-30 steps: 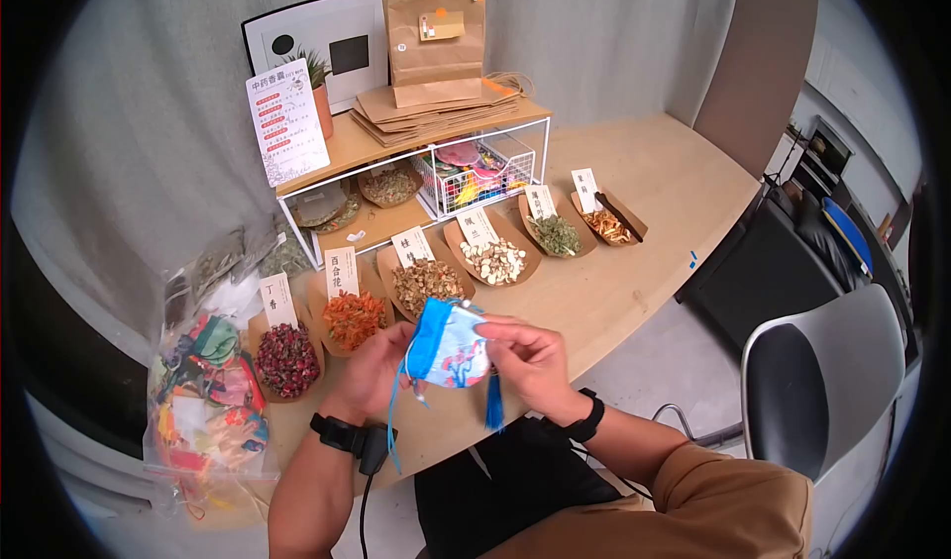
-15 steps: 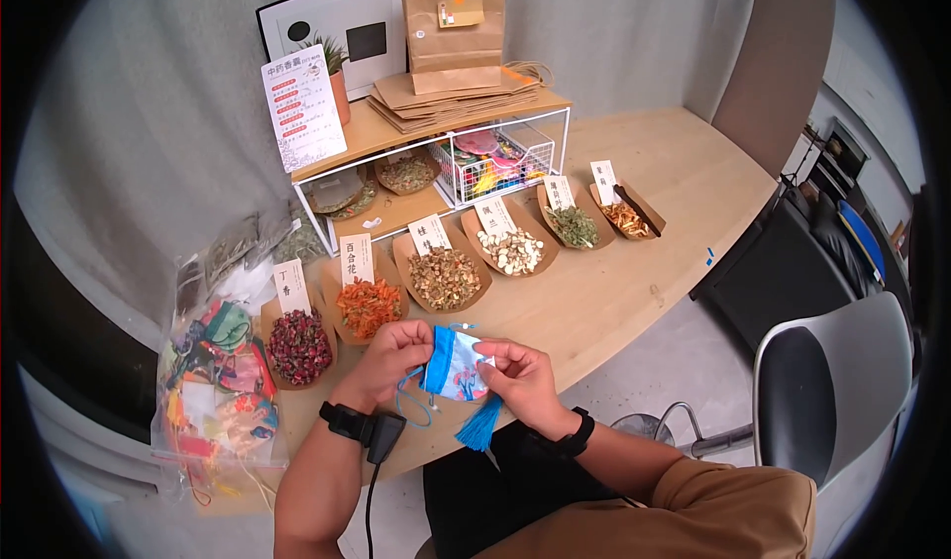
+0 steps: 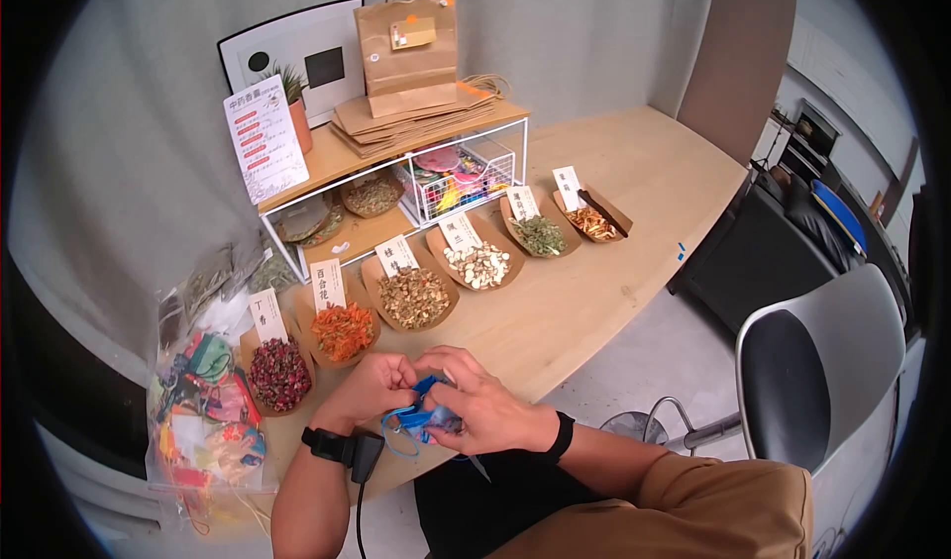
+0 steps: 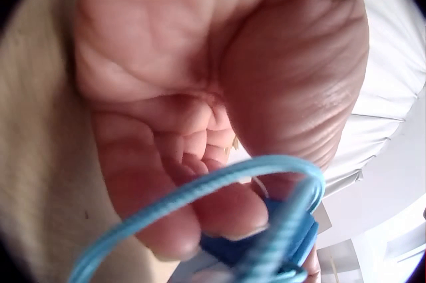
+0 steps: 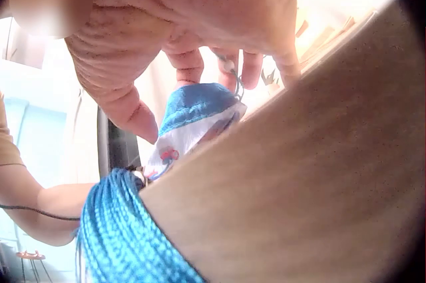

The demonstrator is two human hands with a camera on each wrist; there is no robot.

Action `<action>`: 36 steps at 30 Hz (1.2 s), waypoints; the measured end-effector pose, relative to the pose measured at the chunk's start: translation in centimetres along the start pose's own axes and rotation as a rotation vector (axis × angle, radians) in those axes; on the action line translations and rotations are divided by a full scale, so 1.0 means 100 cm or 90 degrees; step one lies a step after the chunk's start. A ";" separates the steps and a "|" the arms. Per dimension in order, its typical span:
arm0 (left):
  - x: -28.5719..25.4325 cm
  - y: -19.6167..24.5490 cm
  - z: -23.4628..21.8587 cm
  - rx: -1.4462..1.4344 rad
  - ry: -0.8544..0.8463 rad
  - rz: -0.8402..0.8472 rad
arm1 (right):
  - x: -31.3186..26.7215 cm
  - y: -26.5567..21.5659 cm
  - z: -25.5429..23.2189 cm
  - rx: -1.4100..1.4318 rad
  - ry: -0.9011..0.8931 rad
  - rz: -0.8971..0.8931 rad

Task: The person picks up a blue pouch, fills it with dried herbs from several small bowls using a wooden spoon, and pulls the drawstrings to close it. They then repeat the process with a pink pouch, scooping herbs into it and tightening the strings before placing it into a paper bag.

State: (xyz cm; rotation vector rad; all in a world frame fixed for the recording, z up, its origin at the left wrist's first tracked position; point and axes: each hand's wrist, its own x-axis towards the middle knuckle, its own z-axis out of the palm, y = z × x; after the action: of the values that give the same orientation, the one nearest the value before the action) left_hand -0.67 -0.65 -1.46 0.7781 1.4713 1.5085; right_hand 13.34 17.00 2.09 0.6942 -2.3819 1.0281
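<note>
Both hands meet on a small drawstring sachet pouch (image 3: 433, 422) at the table's near edge. It has a blue top band and a pale printed body (image 5: 174, 148), mostly hidden by the hands in the head view. My left hand (image 3: 374, 391) pinches the blue band (image 4: 229, 248) with curled fingers. A light blue cord (image 4: 200, 193) loops in front of those fingers. My right hand (image 3: 487, 412) holds the pouch from the other side, thumb on the near face and fingers behind. The blue tassel (image 5: 130, 230) hangs close to the right wrist camera.
Several paper trays of dried herbs, from red buds (image 3: 281, 373) to orange petals (image 3: 342, 331), line the table (image 3: 594, 302) beyond the hands. A plastic bag of fabric pouches (image 3: 203, 401) lies at left. A shelf (image 3: 386, 158) stands behind; a chair (image 3: 792, 391) is at right.
The hands have drawn together, and the right hand has shifted from the pouch's printed body toward its blue band. The head view has shifted a little.
</note>
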 end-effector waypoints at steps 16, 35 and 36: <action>-0.004 0.012 0.005 0.001 -0.031 0.147 | -0.004 0.004 0.007 0.140 0.067 0.050; -0.009 0.009 -0.002 -0.047 -0.143 0.064 | 0.000 0.013 0.021 0.370 0.169 0.166; -0.010 0.010 -0.001 -0.059 -0.136 0.049 | 0.000 0.014 0.021 0.373 0.167 0.170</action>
State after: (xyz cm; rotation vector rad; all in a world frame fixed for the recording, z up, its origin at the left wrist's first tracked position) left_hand -0.52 -1.54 -0.38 0.9185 1.2173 1.4902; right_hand 12.07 16.21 0.03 0.3937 -1.9794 1.8442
